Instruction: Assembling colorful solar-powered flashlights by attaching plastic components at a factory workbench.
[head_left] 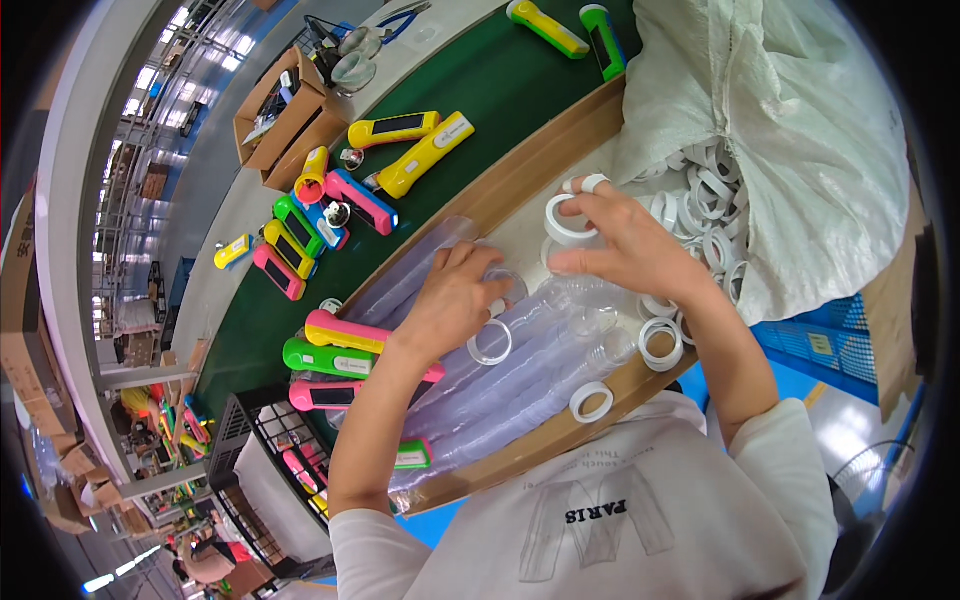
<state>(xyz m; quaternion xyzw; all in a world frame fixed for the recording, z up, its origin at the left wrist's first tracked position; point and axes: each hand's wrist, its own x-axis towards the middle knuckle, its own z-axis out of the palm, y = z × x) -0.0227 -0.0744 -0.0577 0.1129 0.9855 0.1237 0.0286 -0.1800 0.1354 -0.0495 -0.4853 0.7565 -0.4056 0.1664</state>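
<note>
My right hand point(640, 245) pinches a white plastic ring point(553, 228) between thumb and fingers, and a second, smaller white ring shape shows at its fingertips. My left hand point(455, 300) is curled over the end of a clear plastic tube point(515, 290), among several long clear tubes point(500, 395) lying side by side in a shallow cardboard tray point(530, 165). Just below the left fingers a loose white ring point(490, 343) rests on the tubes. More white rings point(712, 190) lie heaped to the right, and one ring point(592, 402) sits at the tray's near edge.
A white woven sack point(790, 150) spills rings at the right, above a blue crate point(820, 345). Coloured flashlight-like bodies point(400, 127) lie on a green belt point(480, 80) beyond the tray. A cardboard box point(290, 125) stands farther off; a black crate point(265, 470) is at lower left.
</note>
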